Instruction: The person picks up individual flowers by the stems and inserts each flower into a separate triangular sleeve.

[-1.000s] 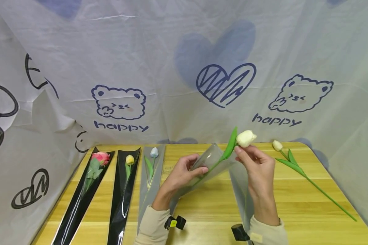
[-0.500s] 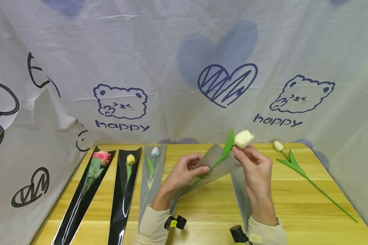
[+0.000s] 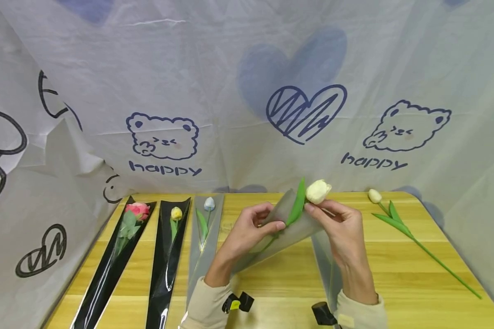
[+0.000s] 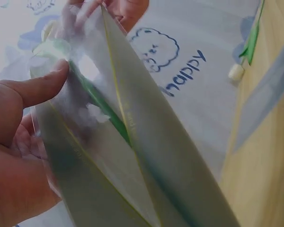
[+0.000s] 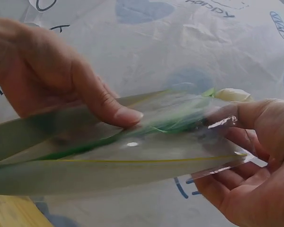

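My left hand (image 3: 244,235) grips a grey translucent flower sleeve (image 3: 302,228) above the table, thumb on its front and fingers behind. Inside the sleeve runs the green stem of a white artificial tulip (image 3: 318,191). Its bloom and the tip of a green leaf (image 3: 298,203) stand out at the upper end. Just under the bloom, my right hand (image 3: 347,233) pinches the tulip, close to the sleeve's mouth. In the left wrist view, gold lines edge the sleeve (image 4: 180,156), and the stem shows through its clear front. The right wrist view shows the right fingers (image 5: 251,113) at the sleeve's open end.
On the left lie a pink flower (image 3: 137,211) and a yellow tulip (image 3: 176,213) in black sleeves, and a blue tulip (image 3: 209,204) in a grey one. Another grey sleeve (image 3: 325,260) lies under my right forearm. A loose white tulip (image 3: 411,237) rests at the right.
The white tulip has slid down and left, deeper into the sleeve, and my right hand has moved with it. My left hand keeps its hold on the sleeve.
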A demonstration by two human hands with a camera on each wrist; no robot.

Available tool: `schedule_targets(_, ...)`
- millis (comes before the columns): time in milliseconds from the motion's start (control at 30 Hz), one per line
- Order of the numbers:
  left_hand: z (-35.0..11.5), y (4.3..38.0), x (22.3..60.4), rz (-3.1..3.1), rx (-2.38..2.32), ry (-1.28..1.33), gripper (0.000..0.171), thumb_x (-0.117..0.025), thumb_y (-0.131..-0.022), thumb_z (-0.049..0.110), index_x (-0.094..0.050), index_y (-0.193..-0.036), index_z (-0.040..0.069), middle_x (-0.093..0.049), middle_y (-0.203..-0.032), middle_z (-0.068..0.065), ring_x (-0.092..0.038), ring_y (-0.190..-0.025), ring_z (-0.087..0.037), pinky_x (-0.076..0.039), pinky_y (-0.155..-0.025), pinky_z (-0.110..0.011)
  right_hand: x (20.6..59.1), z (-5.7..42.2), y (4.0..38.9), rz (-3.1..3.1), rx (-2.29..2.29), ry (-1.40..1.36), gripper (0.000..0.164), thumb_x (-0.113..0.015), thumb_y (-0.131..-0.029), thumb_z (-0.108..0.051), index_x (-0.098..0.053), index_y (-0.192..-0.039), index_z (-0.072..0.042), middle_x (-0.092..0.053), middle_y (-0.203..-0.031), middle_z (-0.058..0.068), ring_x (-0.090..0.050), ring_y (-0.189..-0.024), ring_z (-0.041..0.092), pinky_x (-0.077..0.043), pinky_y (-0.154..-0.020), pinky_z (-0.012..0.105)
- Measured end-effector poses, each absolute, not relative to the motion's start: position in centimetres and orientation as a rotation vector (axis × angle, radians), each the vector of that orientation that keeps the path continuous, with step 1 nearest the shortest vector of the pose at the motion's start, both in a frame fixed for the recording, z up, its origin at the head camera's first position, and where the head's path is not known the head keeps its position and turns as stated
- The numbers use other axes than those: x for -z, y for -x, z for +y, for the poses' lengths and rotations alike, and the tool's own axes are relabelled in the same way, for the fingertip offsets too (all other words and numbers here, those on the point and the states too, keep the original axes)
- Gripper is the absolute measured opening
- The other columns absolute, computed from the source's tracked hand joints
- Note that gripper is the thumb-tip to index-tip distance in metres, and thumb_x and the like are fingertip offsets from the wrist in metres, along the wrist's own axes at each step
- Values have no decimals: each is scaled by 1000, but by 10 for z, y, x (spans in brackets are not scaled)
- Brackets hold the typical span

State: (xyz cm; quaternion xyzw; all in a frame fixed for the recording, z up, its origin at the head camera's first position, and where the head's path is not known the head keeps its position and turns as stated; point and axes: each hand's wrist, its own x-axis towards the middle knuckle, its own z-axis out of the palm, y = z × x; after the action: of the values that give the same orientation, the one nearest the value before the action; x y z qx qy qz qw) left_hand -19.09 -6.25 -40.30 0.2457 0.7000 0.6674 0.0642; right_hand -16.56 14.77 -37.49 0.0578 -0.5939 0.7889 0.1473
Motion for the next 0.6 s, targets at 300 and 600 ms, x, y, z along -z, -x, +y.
schedule_targets(300, -93, 192, 405, 2157, -1580, -906, 20, -71, -98, 9, -69, -117, 2, -66, -96, -3, -57, -79, -11, -48, -71, -26, 367, 150, 163, -1452, -2352, -64, 25, -68, -85, 22, -79, -82, 1, -74, -88, 8, -72, -77, 11, -56, -68, 21)
schedule_targets(600, -94, 192, 407, 2228, -1607, -861, 20, -74, -94, 6, -72, -113, -1, -73, -96, -8, -63, -78, -10, -51, -71, -25, 362, 160, 156, -1337, -2384, -115, 23, -64, -83, 27, -77, -84, 8, -75, -92, 11, -69, -79, 13, -57, -72, 24)
